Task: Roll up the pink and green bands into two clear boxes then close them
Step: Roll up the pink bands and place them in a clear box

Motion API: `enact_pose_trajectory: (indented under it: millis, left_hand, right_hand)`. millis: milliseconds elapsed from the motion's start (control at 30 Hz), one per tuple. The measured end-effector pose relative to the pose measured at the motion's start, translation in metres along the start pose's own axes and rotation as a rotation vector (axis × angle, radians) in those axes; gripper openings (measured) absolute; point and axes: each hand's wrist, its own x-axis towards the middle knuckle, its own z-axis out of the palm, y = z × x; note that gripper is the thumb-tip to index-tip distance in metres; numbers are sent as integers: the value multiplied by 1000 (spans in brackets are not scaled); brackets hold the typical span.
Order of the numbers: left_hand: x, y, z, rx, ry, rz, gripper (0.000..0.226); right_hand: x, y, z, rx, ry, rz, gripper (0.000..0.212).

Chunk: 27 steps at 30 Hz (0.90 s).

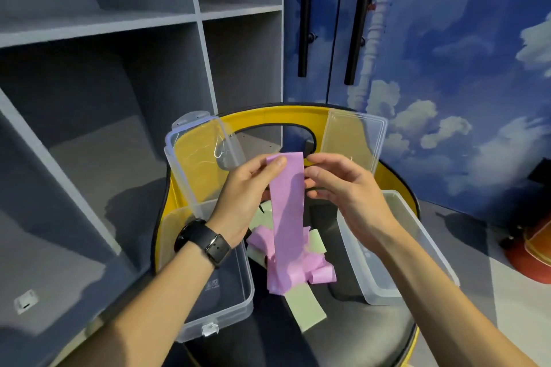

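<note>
green band lies nearest on the dark chair seat, partly under the pink pile at 6 o'clock. left clear box sits at 8 o'clock, right clear box at 4 o'clock, both w/ lids up against the yellow chair back. pink band hangs from centre down to the seat. left hand pinches its top edge w/ thumb; right hand pinches the other top corner, fingers curled. grey shelves at 10 o'clock, far back.
</note>
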Motion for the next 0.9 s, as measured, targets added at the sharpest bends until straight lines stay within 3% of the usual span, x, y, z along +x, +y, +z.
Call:
enact_pose_trajectory:
  millis: [267, 900]
  left_hand:
    - [0, -45, -3, 3, -27, -78, 23]
    - [-25, -60, -2, 73, -72, -166, 24]
  right_hand:
    - [5, 33, -1, -70, -32, 53, 15]
    - [-10, 51, 2, -182, -16, 197, 10]
